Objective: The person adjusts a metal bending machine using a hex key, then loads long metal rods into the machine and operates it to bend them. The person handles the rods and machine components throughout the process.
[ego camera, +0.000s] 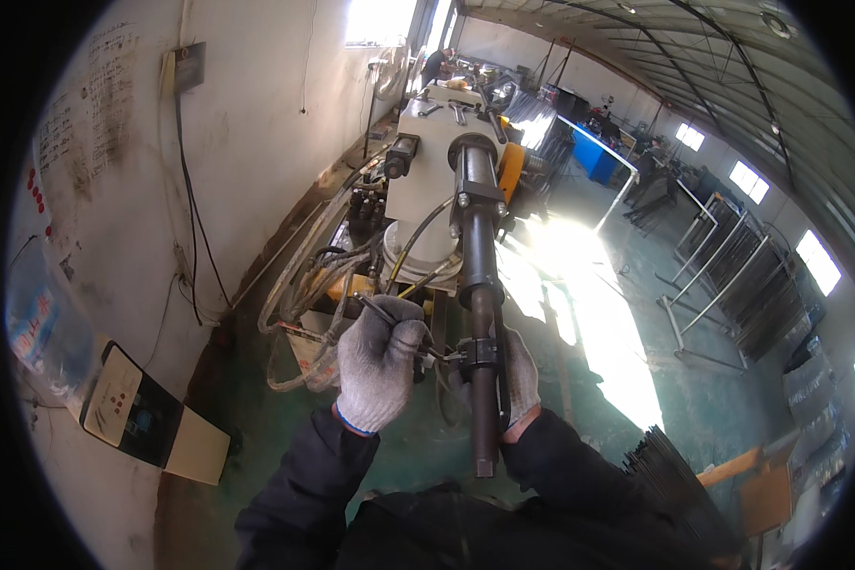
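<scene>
In front of me a dark steel shaft (483,406) projects from a hydraulic cylinder (479,246) on a pale machine (427,182). A black clamp collar (479,354) sits around the shaft. My left hand (379,363), in a grey knit glove, grips a thin dark metal tool (375,306), likely a hex key. A slim metal end shows between this hand and the collar's left side; whether it is part of the same tool I cannot tell. My gloved right hand (524,374) is behind and right of the shaft at the collar, its fingers mostly hidden.
Hoses (285,285) loop down at the machine's left. Wrenches (458,112) lie on its top. A control box (142,417) stands by the left wall. Metal rods (673,477) lie at lower right, white racks (712,285) beyond. A person (434,68) is at the back.
</scene>
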